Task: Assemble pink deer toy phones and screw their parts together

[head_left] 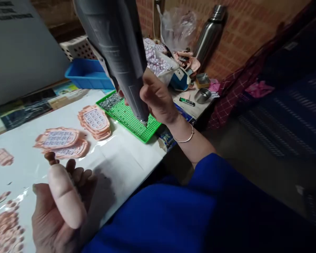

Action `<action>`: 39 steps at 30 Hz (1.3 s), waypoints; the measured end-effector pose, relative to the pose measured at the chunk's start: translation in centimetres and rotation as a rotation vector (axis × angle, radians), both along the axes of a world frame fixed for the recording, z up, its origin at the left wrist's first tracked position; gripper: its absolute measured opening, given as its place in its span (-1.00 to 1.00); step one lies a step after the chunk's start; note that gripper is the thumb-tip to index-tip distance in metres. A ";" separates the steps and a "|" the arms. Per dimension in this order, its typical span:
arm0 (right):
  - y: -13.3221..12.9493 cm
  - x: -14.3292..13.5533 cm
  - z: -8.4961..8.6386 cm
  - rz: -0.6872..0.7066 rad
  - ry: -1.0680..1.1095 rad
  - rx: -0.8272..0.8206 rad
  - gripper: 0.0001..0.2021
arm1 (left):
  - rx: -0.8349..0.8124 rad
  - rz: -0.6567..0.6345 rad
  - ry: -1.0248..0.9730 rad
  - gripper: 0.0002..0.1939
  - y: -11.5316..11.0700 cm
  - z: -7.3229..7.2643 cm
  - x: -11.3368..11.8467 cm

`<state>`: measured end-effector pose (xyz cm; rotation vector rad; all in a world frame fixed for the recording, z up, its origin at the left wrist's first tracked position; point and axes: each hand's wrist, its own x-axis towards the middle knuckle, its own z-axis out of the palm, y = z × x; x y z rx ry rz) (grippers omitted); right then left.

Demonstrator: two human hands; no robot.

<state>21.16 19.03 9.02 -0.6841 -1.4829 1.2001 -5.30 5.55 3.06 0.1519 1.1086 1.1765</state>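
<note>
My right hand (160, 100) is wrapped round a dark grey electric screwdriver (116, 52), which hangs nearly upright with its bit pointing down over a green perforated tray (140, 131). Small silvery screws (110, 102) are heaped at the far left of that tray. At lower left, my left hand (48, 221) holds a smooth, pale pink rounded plastic piece (66, 196) above the white table. A small brown knob-like piece (51, 157) shows by its upper end; whether it is joined to the pink piece I cannot tell.
Flat peach pieces with printed keypads lie in stacks (94, 121) on the white table (121, 154). Many small peach parts (5, 228) are spread at lower left. Behind stand a blue bin (89, 79), a tub of patterned pieces (168, 73) and a steel bottle (209, 33).
</note>
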 end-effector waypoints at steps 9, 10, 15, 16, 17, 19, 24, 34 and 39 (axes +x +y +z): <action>-0.1 2.3 -0.2 -0.367 -0.131 0.079 -0.47 | -0.147 -0.082 0.155 -0.34 2.2 2.7 6.6; -0.1 2.3 -0.5 -0.411 -0.132 0.077 -0.46 | -0.151 -0.127 0.158 -0.31 2.6 2.6 7.1; -0.1 2.3 -1.7 -0.504 -0.094 0.033 -0.44 | -0.106 -0.310 0.249 -0.34 2.9 1.1 8.7; -0.1 2.4 -1.9 -0.507 -0.085 0.034 -0.44 | -0.089 -0.305 0.264 -0.33 2.8 0.7 8.7; -0.1 2.4 -2.1 -0.510 -0.079 0.038 -0.44 | -0.072 -0.297 0.276 -0.33 2.7 0.5 8.7; -0.1 2.5 -2.5 -0.515 -0.083 0.032 -0.43 | -0.053 -0.291 0.295 -0.34 2.6 0.2 8.6; 0.0 2.4 -3.1 -0.533 -0.096 0.008 -0.40 | -0.051 -0.302 0.311 -0.33 2.7 0.2 8.5; 0.2 2.4 -3.6 -0.591 -0.127 0.023 -0.38 | -0.113 -0.276 0.295 -0.25 2.9 0.8 8.7; 0.3 1.8 -2.7 -0.529 -0.028 0.128 -0.42 | -0.100 -0.278 0.258 -0.35 3.0 1.7 9.0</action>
